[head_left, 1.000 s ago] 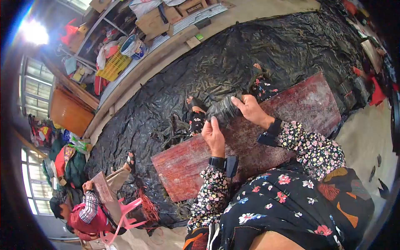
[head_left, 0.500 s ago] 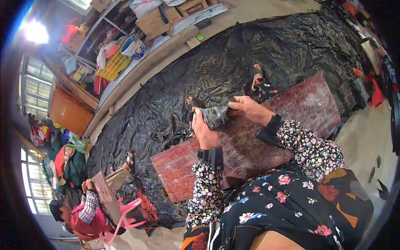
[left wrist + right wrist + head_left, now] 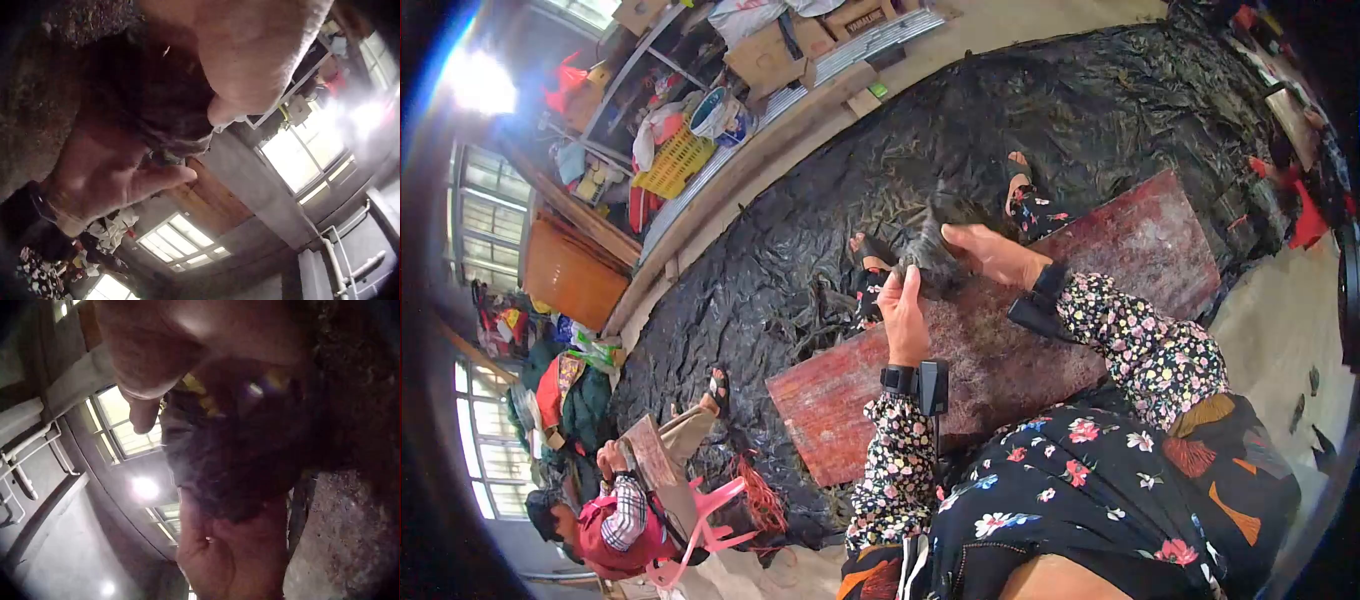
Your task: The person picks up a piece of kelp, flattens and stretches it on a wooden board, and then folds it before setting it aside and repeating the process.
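A dark, thin, wrinkled sheet (image 3: 930, 250) is stretched between both hands above a worn reddish board (image 3: 1000, 350). My left hand (image 3: 905, 322) pinches its near-left edge, thumb on top. From the right, my right hand (image 3: 1000, 258) grips the other side between thumb and fingers. Up close in the left wrist view, the sheet (image 3: 178, 122) looks almost black and bunched, its edge lit against the windows. The right wrist view has the sheet (image 3: 231, 456) hanging in folds between the two hands. Its exact material I cannot tell.
The board lies across the person's lap and legs. Wrinkled black plastic sheeting (image 3: 1100, 110) covers the floor. At left another person (image 3: 615, 530) sits by a pink stool (image 3: 718, 505), holding a small board (image 3: 658, 455). Shelves with a yellow crate (image 3: 675, 165) stand at the back.
Both hands keep hold of the dark sheet. It has gone from bunched to sagging to raised, its far edge now standing higher. The left hand has shifted slightly right.
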A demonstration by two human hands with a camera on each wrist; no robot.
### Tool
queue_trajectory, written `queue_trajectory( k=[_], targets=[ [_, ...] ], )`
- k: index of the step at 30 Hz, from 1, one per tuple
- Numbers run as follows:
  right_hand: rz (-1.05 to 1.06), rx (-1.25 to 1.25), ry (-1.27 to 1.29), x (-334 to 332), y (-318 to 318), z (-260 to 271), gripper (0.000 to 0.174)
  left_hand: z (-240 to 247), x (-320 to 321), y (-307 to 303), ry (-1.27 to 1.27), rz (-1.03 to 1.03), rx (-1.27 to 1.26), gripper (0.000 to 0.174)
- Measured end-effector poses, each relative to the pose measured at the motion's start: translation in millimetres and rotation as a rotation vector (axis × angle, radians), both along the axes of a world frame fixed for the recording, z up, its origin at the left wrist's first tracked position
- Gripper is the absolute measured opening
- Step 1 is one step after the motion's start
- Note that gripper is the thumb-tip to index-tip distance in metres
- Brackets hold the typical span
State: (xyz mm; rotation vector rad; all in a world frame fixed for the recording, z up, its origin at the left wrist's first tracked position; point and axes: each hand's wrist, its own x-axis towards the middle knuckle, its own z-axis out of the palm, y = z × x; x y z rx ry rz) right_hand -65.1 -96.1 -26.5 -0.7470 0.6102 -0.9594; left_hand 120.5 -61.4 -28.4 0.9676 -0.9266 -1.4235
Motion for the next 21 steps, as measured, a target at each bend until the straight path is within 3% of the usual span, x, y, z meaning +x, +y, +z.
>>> queue_trajectory(
  k=[2,5,8,10,11,12,15,17,19,20,21],
  targets=[
    [-0.003,0.044,0.011,-2,2,8,0.038,10,-12,-3,0.149,0.005,0.019,0.019],
    [-0.125,0.122,-0.054,6,3,10,0.030,12,-8,-6,0.129,0.045,0.008,0.020],
    [-0.261,-0.087,0.006,5,-5,-2,0.024,-5,-3,-10,-0.103,0.240,-0.064,0.022],
    [-0.474,-0.267,0.511,3,-4,0,0.045,-3,-8,-8,-0.357,0.411,-0.199,0.030],
    [-0.572,-0.357,0.766,2,-4,1,0.061,-3,-8,-10,-0.358,0.412,-0.198,0.030],
    [-0.679,-0.415,0.762,5,-6,-6,0.068,-4,-6,-10,-0.412,0.416,-0.211,0.031],
    [-0.680,-0.385,0.851,-2,-8,0,0.067,-5,-5,-12,-0.460,0.432,-0.216,0.032],
    [-0.614,-0.289,0.848,-6,-14,-5,0.062,-11,-3,-21,-0.254,0.453,-0.057,0.031],
    [-0.433,-0.087,0.316,-7,-16,-15,0.044,-4,-3,-24,-0.190,0.424,-0.020,0.027],
    [-0.319,0.015,0.085,-10,-19,-22,0.040,16,-7,-17,0.008,0.323,0.101,0.024],
    [-0.318,0.013,0.085,-10,-17,-16,0.040,26,-7,-12,0.203,0.218,0.219,0.021]
  ],
)
